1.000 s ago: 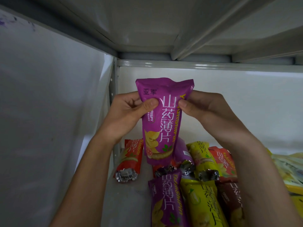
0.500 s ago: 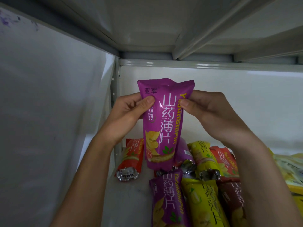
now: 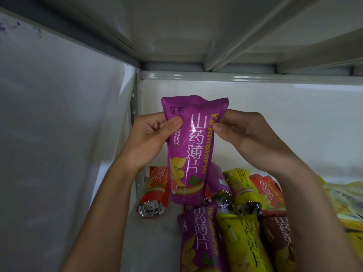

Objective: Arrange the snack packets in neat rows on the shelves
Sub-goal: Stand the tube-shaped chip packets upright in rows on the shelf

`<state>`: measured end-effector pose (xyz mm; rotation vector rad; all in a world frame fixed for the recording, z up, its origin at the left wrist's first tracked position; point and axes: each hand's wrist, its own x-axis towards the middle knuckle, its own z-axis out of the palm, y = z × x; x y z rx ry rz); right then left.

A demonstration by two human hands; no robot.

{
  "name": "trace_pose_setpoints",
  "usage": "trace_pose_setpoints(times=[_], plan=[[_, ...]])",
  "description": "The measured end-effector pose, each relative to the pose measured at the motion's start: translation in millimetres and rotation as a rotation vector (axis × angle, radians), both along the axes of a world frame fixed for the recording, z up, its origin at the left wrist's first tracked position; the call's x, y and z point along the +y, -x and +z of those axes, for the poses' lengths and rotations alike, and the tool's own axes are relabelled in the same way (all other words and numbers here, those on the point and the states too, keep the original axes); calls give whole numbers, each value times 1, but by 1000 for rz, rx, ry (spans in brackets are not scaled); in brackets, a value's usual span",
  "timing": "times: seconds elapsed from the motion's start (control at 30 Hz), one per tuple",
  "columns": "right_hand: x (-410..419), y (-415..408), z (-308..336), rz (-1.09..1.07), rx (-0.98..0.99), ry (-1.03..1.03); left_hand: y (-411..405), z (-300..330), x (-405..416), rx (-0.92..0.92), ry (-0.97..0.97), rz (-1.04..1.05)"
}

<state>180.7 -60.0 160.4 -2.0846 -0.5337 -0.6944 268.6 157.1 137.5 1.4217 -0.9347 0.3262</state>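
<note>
- Two hands are seen in the head view: a purple packet (image 3: 188, 152) is held upright above the shelf floor (image 3: 155, 238), pinched near its top between thumb and curled fingers of the left hand (image 3: 151, 138) and likewise by the right hand (image 3: 241, 138).
- Little is judged done: a red packet (image 3: 157, 189) lies alone at far left, while a second purple packet (image 3: 200, 240), a yellow packet (image 3: 243, 242) and others lie loosely heaped at right; most rows are left to be formed.
- Open floor is seen at left, bounded by the side wall (image 3: 59, 134); the upper shelf (image 3: 196, 36) hangs above the held packet.
</note>
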Motion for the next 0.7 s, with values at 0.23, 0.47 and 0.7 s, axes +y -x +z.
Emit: trace_pose_setpoints(times=[0.23,0.47,0.7], plan=[[4,-4,-1,77,-39,-88,2,2,6,64,-60,-54],[17,-3,-2,-54,-174,-162,11,8,4,70,-93,-121],[21,-10,-7,-131,-202,-170,14,12,-6,14,-85,-58]])
